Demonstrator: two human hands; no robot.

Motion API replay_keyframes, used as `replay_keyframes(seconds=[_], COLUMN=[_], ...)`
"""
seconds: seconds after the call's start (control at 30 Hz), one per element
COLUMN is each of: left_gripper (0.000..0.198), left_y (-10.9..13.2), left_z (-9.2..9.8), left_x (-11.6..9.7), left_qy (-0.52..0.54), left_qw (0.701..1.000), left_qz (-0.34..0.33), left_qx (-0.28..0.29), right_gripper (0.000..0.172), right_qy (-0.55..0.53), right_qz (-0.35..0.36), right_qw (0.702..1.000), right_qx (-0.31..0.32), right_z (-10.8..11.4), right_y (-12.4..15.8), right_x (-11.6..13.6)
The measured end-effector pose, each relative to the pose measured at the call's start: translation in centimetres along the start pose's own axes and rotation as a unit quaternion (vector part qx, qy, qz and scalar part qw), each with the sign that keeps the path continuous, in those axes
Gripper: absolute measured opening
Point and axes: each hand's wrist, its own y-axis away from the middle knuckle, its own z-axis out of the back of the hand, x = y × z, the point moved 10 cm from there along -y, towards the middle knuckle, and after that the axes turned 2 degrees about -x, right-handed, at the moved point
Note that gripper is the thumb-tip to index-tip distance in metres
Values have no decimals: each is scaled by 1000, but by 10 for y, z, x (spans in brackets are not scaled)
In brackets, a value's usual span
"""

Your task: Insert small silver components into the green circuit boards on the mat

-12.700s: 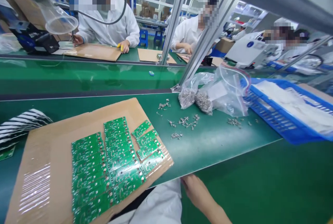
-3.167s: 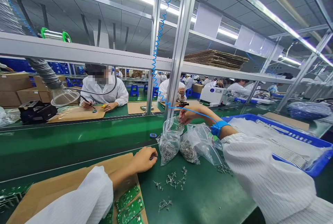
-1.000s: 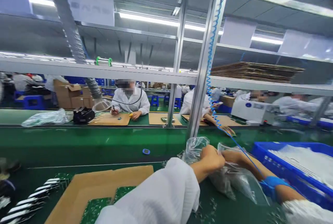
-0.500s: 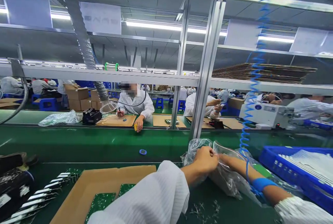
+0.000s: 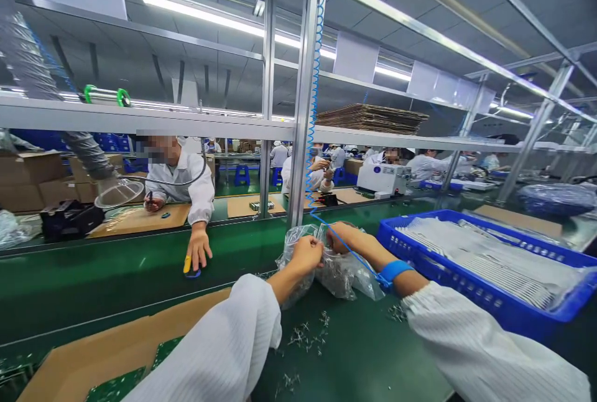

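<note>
Clear plastic bags (image 5: 342, 276) lie bunched on the green bench in front of the upright post. My left hand (image 5: 308, 253) is closed at the upper edge of the plastic, its fingertips pinched together. Close beside it, my right hand (image 5: 341, 238) bends down into the plastic with its fingers curled; the fingertips are partly hidden. A blue wrist strap (image 5: 396, 270) with a blue coiled cord (image 5: 311, 159) circles my right wrist. Small loose metal parts (image 5: 303, 332), thin and wiry, are scattered on the bench below the bags.
At right stands a blue basket (image 5: 396, 246) holding white strips. Green circuit boards (image 5: 116, 386) lie on cardboard (image 5: 107, 333) at left. Across the bench, a co-worker's hand (image 5: 199, 247) touches a small blue object (image 5: 192, 274). A metal post (image 5: 302, 103) rises behind the bags.
My view has swung to the right, bringing more of the blue basket into sight. Both my hands stay at the bags. The co-worker's hand has reached forward onto the small blue object.
</note>
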Motion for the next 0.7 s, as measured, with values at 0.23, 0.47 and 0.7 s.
replay_keyframes(seconds=[0.23,0.47,0.7], left_gripper=[28,29,29], left_y=[3,2,4], left_z=[0,4,6], left_x=[-2,-2,-3], left_qy=[26,38,56], left_qw=[999,999,998], left_qz=[19,32,38], left_qx=[-10,-19,-20], right_gripper=[24,25,16], right_qy=[32,16,-49], right_qz=[-55,-55,-46], right_qw=[997,998,997], right_qx=[41,24,24], right_z=[15,24,37], right_y=[6,4,16], right_x=[-5,1,4])
